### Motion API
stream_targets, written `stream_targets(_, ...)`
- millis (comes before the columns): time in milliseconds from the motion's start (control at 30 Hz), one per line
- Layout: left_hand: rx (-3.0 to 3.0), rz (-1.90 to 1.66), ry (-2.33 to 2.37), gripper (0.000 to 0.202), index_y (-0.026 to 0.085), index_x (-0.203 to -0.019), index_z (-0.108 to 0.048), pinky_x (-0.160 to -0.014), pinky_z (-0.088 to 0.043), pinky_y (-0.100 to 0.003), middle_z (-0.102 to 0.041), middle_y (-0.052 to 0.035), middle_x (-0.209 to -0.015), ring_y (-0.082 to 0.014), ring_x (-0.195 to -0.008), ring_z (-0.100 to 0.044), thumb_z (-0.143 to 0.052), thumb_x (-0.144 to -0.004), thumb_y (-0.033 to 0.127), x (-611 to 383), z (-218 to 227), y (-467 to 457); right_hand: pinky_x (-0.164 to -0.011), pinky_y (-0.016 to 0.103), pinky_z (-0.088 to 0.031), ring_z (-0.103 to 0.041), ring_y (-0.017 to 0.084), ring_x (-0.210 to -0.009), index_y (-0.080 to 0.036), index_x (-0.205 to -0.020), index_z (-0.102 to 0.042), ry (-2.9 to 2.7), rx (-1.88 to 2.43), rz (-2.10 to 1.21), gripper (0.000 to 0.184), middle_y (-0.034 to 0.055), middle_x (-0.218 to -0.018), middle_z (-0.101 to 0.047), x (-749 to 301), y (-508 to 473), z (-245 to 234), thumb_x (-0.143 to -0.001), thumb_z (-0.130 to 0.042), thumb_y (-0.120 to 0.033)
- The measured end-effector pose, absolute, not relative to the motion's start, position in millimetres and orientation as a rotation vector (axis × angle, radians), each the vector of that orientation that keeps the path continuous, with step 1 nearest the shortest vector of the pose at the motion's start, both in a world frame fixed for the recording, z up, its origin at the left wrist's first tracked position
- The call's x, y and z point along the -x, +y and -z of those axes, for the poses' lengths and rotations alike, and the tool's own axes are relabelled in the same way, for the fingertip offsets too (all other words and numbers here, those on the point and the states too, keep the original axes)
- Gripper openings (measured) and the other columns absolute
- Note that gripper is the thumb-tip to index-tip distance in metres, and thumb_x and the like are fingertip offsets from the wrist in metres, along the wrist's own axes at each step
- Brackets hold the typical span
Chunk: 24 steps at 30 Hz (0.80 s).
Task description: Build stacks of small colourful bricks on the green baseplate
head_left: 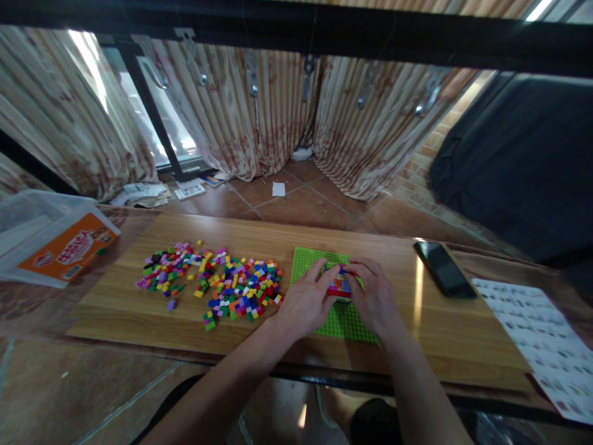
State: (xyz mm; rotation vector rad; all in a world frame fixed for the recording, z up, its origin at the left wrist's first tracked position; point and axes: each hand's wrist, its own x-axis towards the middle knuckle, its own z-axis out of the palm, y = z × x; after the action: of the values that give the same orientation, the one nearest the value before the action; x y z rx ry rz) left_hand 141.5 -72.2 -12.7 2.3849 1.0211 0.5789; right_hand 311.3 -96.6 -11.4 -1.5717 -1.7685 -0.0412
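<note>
Both hands are over a green studded baseplate [345,322] on the wooden board. Between them sits a small build of coloured toy bricks [340,285], with red, blue and orange pieces showing. My left hand [309,298] grips the build from its left side, fingers curled against it. From the right, my right hand [374,293] closes its fingers on the same build near the top. The fingers hide much of the build, including whether a separate brick is pinched there. Left of the baseplate lies a wide heap of loose toy bricks [245,287] in many colours.
A black phone [445,270] lies right of the baseplate on the wooden board [278,228]. A printed sheet [540,340] overlaps the board's right end. At far left stands a clear plastic box [50,247] with an orange label. A dark bar [296,25] crosses the top.
</note>
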Motion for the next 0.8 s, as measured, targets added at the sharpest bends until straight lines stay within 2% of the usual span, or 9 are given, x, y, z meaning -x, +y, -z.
stream_targets(267,-2.378,-0.561,1.014,0.060,0.024,-0.143,-0.033,-0.102,-0.045,-0.045,-0.034,-0.0129,-0.148,-0.0295,-0.125,-0.049,-0.053,-0.087,0.025,-139.2,11.3,-72.4,-0.089,0.046,-0.050,-0.058,0.025,-0.097,-0.020,-0.091,-0.071,-1.780,1.593,0.070,0.026,0.0111,-0.100,-0.065,-308.0,-96.5,12.3,-0.091,-0.046,-0.024)
stream_targets(567,-2.382,-0.543,1.004,0.059,0.022,-0.143,-0.033,-0.102,-0.046,-0.044,-0.034,-0.0132,-0.148,-0.0287,-0.126,-0.048,-0.052,-0.087,0.024,-138.9,10.6,-71.8,-0.082,0.041,-0.052,-0.062,0.022,-0.091,-0.024,-0.083,-0.074,-1.603,1.541,-0.005,0.016,0.0071,-0.097,-0.067,-311.2,-91.6,18.5,-0.085,-0.058,-0.028)
stream_targets(800,-2.366,-0.531,1.008,0.059,0.024,-0.144,-0.031,-0.102,-0.046,-0.044,-0.033,-0.0119,-0.149,-0.0279,-0.126,-0.048,-0.051,-0.088,0.025,-137.4,9.8,-72.2,-0.084,0.041,-0.052,-0.062,0.021,-0.092,-0.024,-0.083,-0.074,-1.489,1.578,-0.142,0.014,0.0064,-0.099,-0.066,-310.0,-92.3,17.0,-0.082,-0.061,-0.030)
